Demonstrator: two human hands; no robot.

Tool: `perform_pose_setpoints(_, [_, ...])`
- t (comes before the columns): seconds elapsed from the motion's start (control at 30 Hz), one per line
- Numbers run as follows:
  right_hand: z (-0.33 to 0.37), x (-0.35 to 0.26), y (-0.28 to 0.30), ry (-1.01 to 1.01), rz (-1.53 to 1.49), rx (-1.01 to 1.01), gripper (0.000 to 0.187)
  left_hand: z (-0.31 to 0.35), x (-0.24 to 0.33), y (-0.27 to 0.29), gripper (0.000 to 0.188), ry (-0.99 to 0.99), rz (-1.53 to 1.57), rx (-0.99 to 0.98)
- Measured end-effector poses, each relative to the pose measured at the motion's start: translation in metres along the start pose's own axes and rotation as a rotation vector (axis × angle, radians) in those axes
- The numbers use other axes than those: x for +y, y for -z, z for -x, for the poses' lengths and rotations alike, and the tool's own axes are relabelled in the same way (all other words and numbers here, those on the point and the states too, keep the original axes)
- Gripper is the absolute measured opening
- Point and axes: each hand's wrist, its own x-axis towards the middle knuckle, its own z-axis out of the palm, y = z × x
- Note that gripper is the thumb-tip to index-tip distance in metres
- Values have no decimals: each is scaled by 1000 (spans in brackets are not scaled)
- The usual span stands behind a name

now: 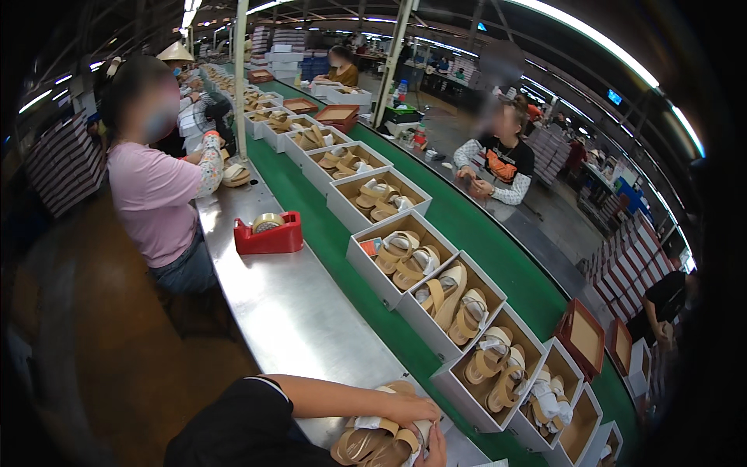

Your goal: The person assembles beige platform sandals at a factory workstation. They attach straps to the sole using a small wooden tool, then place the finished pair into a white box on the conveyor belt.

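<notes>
At the bottom of the view, a pair of tan sandals (pixel 373 442) with white tissue paper in them is at the metal bench's edge. My left hand (pixel 414 409) reaches across from the left, its fingers curled over a sandal's strap and paper. Close beside it, my right hand (pixel 434 450) is only partly visible at the lower edge, with fingers pressed against the same sandal. Just beyond my hands, open white shoe boxes (pixel 473 393) stand in a row on the green conveyor belt (pixel 331 226), most holding sandals and white paper.
A red tape dispenser (pixel 268 233) stands on the metal bench (pixel 272 303). To the left sits a person in a pink shirt (pixel 156 194). Across the belt another person (pixel 502 159) handles something small. Reddish-brown box lids (pixel 580 338) lie beyond the boxes at right.
</notes>
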Motion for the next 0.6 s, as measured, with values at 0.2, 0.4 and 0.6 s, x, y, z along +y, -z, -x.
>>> perform_pose_setpoints(0.2, [6, -31, -6, -198, 23, 36, 42, 0, 9, 8, 51, 6, 6, -12])
perform_pose_setpoints(0.4, [15, -12, -25, -262, -142, 169, 43, 0, 10, 6, 51, -15, -31, 10])
perform_pose_setpoints(0.6, [25, 0, 45, -170, 12, 114, 44, -33, 48, -19, 54, 114, -49, -16])
